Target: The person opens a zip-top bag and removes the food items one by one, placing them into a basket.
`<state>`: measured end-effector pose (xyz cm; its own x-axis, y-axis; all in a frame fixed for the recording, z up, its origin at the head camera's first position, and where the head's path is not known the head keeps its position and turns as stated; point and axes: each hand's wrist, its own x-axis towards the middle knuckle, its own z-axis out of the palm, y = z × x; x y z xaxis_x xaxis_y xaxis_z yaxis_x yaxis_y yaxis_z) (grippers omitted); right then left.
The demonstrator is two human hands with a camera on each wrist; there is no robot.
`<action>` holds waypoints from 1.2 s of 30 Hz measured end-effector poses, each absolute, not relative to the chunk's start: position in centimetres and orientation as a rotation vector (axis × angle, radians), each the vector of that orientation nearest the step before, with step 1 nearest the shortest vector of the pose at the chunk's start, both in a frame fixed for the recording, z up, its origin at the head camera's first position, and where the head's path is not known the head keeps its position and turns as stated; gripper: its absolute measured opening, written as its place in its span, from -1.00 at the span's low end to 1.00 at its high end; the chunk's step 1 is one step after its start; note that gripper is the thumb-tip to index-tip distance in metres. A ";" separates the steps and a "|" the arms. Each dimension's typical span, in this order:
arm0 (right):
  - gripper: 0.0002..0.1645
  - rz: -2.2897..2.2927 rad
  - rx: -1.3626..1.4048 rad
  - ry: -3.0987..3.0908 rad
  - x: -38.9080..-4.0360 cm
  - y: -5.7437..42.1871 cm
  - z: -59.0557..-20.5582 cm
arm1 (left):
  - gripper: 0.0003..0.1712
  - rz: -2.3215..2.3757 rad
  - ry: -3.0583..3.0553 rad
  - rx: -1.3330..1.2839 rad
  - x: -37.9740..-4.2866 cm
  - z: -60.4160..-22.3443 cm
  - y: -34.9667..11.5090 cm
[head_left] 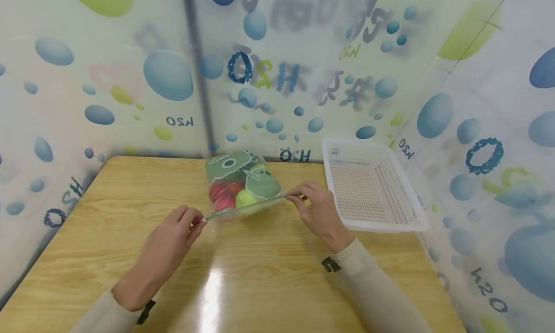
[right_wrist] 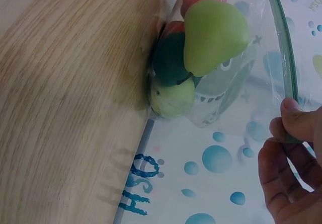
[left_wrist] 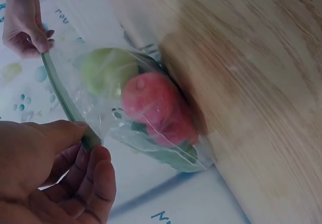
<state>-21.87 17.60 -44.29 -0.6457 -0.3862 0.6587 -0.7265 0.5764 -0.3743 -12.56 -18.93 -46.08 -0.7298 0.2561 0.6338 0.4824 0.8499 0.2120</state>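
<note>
A clear zip bag (head_left: 264, 181) with green cartoon prints stands on the table, its green zip strip (left_wrist: 59, 95) stretched toward the person. Inside are a green pear (right_wrist: 214, 35), red fruits (left_wrist: 148, 98), a pale green round fruit (right_wrist: 173, 99) and a dark green item (right_wrist: 170, 58). The left hand (head_left: 171, 241) pinches the strip's left corner between thumb and forefinger. At the opposite corner, the right hand (head_left: 318, 212) pinches the strip in the same way. Between the two hands the strip runs nearly straight, its edges together.
A white plastic basket (head_left: 407, 198) with slatted walls sits at the table's right rear, just beyond the right hand. The wooden table (head_left: 269, 280) meets a patterned curtain (head_left: 269, 106) along its back edge. More patterned sheeting (head_left: 472, 179) hangs at the right.
</note>
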 end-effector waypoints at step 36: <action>-0.84 0.831 0.947 -2.376 -21.6 18.7 -45.0 | -0.18 -0.514 -2.851 -0.671 -18.7 -46.9 -11.8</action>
